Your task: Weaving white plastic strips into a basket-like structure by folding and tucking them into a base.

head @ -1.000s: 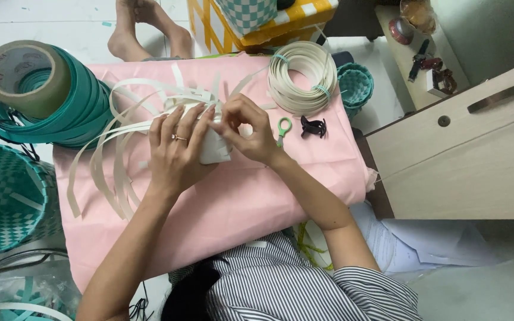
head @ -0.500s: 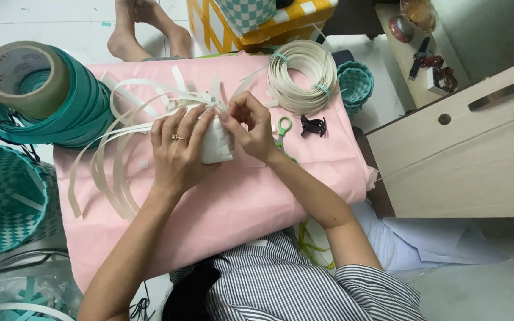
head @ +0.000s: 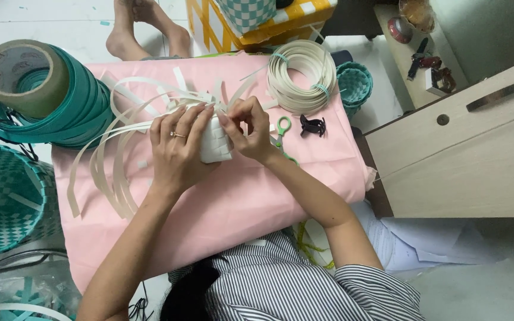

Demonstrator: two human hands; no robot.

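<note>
The left hand [head: 176, 148] cups the white weave [head: 216, 141] from the left, fingers pressed together over it, mid-cloth [head: 239, 202]. The right hand [head: 251, 128] pinches a strip at its far edge. Scissors [head: 282, 128] and a black clip [head: 313, 125] lie just right; bare cloth stretches near.

Single head-worn view, straight down from close above onto pink cloth [head: 257, 208].

Left hand [head: 178, 148] curls palm-down; right hand [head: 250, 128] pinches, fingertips seemingly touching the left's.
</note>
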